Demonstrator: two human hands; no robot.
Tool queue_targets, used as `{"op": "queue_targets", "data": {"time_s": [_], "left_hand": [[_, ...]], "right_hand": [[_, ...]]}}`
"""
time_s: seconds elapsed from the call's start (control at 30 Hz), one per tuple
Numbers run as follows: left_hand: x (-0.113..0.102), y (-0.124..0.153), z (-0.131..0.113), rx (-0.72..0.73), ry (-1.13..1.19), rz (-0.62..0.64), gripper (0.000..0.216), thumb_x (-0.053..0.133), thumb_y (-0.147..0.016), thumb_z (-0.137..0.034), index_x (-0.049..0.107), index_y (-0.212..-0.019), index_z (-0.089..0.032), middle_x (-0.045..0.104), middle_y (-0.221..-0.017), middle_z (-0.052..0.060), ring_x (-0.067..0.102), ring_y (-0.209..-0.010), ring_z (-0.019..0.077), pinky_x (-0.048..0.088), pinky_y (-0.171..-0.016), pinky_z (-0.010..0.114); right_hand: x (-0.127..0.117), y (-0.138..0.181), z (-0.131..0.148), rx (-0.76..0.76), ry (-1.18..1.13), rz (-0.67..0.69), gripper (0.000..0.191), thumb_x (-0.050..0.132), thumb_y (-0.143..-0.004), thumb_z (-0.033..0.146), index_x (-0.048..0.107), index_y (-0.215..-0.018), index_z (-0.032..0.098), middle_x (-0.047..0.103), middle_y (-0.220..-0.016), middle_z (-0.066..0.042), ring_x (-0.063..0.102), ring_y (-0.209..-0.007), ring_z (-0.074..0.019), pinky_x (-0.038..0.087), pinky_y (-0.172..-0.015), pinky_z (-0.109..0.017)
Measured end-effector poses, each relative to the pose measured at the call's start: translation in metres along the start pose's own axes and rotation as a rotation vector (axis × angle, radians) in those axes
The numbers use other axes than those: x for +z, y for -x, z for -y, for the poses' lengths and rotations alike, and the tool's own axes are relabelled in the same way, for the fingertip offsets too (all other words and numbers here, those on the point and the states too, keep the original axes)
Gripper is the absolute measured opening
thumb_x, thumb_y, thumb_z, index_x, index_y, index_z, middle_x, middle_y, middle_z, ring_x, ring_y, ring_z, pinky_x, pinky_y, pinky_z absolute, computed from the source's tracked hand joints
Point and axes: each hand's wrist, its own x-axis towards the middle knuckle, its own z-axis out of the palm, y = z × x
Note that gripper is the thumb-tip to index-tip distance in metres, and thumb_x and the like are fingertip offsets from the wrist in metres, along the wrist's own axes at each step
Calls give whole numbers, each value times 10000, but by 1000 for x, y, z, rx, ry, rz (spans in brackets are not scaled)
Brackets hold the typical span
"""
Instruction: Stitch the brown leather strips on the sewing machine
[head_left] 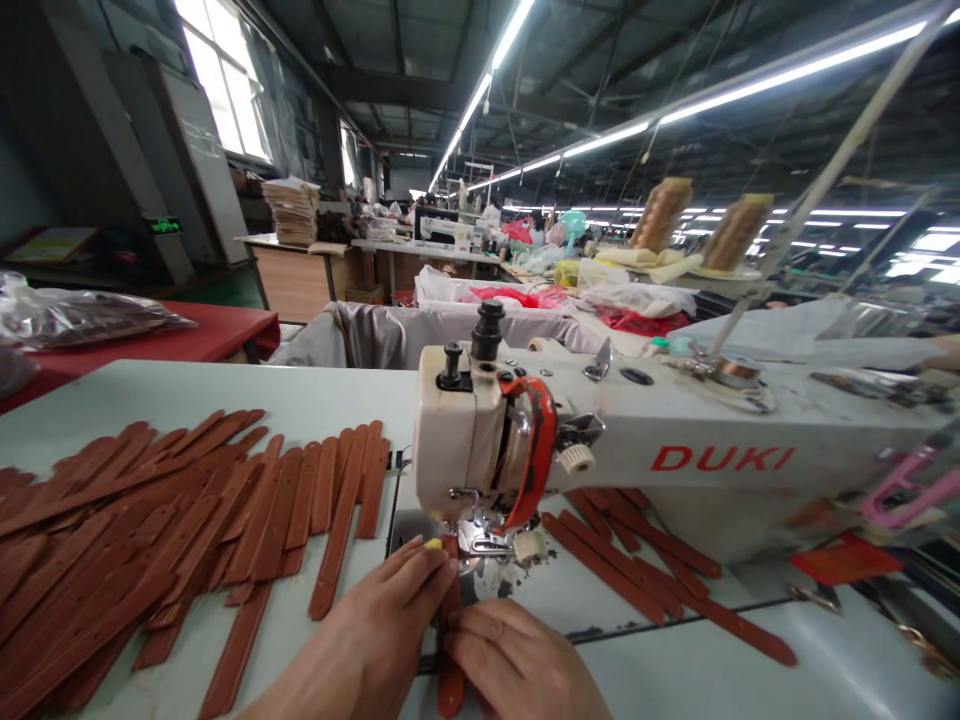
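A brown leather strap (451,640) is pinned flat to the desk (315,400) in front of the sewing machine (600,450). It is pressed from its left side by the left hand (367,640), whose fingers are stretched forward with the tips just before the presser foot (480,540); one nail is marked yellow. The strap's right side is held down by the right hand (517,665), with fingers bent and laid flat beside it. Neither hand is closed around the strap; it is kept between them by pressure. The strap's far end is hidden under the foot, and its near end is cut off close to the bottom edge of the view, as are both wrists. The needle itself is hard to make out behind the metal parts and the orange guard (536,450) of the machine.

Left of the machine a wide pile of straps (150,540) is spread over the desk, overlapping, and is cut off at the left edge; a bare strip of desk is left between the pile and the left hand. Under the machine's arm, to the right of the foot, a few more straps (645,575) are laid slantwise, partly hidden by the arm. Right of the machine, pink scissors (900,490) are blurred and partly cut off. Behind the machine two thread cones (697,225) are seen, and the hall beyond is too blurred for detail.
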Motion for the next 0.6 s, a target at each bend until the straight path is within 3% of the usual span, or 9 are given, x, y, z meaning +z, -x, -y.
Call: {"op": "queue_targets", "data": {"time_s": [0.27,0.47,0.6], "left_hand": [[3,-2,0,-85,122,9,496,371,-789,-23,496,-1259,-119,675,-1144,132,657,-1056,219,559,-911,279],[-5,-11,-5,-110,125,45,513,361,-731,21,579,-1175,-115,710,-1069,108,681,-982,194,512,-981,275],[-6,-6,-4,-160,232,26,524,399,-783,2,567,-1248,-171,687,-1127,87,673,-1023,175,523,-957,231]], "right_hand": [[4,8,-5,-3,16,17,331,370,-1000,143,693,-937,109,729,-843,-82,682,-797,-179,606,-774,-251],[8,6,-11,-13,51,-1,263,429,-916,59,678,-988,97,738,-899,-86,675,-825,-190,605,-806,-265],[3,5,-9,28,55,-2,310,428,-833,4,675,-988,111,729,-918,-83,665,-804,-193,601,-798,-272]]}}
